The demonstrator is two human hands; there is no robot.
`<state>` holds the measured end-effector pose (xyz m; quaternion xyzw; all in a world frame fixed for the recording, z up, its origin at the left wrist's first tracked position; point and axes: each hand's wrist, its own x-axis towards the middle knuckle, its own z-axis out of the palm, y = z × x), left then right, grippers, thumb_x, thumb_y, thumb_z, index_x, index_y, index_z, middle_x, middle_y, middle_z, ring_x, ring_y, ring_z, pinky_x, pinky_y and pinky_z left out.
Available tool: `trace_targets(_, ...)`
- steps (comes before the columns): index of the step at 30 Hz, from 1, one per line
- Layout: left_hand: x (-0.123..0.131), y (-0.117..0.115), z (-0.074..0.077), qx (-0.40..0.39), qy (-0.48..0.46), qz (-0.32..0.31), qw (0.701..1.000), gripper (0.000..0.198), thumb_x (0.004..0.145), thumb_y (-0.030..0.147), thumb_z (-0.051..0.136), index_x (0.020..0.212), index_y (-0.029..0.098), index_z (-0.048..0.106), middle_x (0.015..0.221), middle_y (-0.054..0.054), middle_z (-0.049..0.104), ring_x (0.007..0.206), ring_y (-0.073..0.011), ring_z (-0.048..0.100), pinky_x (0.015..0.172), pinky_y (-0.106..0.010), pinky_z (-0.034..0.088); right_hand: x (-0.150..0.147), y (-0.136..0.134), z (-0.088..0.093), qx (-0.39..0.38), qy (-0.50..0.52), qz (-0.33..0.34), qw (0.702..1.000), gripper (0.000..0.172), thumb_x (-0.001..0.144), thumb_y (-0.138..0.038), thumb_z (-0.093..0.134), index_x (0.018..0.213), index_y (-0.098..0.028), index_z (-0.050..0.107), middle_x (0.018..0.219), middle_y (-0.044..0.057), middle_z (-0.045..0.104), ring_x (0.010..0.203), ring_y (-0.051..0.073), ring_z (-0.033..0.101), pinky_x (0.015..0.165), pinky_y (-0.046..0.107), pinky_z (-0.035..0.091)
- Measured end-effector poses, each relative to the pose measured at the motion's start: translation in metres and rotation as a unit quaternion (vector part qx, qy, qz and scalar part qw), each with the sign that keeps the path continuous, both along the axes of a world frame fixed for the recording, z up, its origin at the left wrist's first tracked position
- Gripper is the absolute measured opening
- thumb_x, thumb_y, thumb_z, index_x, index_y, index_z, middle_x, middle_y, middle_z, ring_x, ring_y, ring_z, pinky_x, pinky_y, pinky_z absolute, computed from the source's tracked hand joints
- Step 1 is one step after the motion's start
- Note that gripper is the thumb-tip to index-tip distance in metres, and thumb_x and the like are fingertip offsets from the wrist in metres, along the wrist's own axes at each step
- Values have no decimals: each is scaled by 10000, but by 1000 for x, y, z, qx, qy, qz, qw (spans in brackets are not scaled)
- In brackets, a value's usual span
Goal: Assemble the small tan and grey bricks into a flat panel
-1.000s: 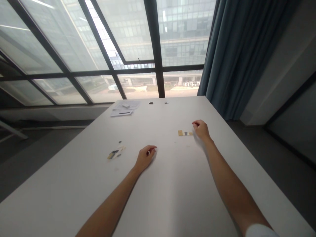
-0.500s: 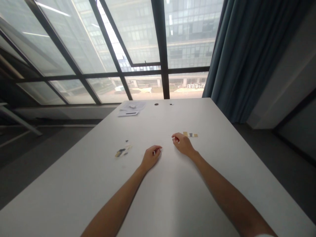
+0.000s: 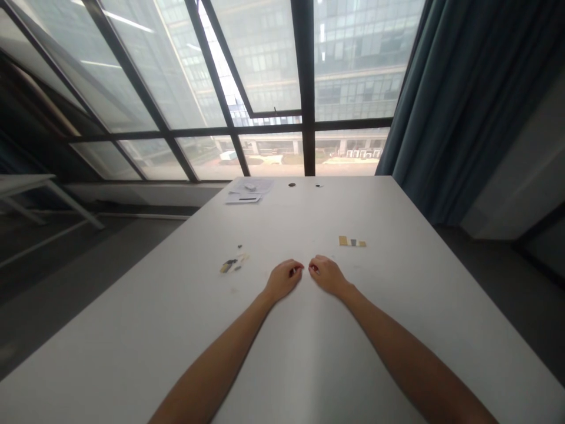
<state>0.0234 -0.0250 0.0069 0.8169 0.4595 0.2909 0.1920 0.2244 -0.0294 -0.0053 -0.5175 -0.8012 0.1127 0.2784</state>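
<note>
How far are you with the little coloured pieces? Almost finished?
Not very far, it seems. Done: a short row of pieces lies lined up on the table, beyond the right hand. In hand: the left hand and right hand are close together, fingertips pinched; any piece between them is too small to see. Left: a loose pile of pieces to the left of the left hand.

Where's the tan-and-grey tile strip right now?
Head view: the tile strip lies flat on the white table, right of centre, just beyond and to the right of the right hand, not touched by it.
</note>
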Motion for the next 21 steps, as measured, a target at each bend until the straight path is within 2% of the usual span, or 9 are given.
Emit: trace_targets(21,-1,0,-1,-9,12,3,1000,215,901,225,542,981,213,740,837,-19,669,735,-148,571,700,-260,429,-1,-1,0,-1,-2,-5,1000,117,921,-178,567,869,-190,671,871,32,653,837,158,576,774,253,394)
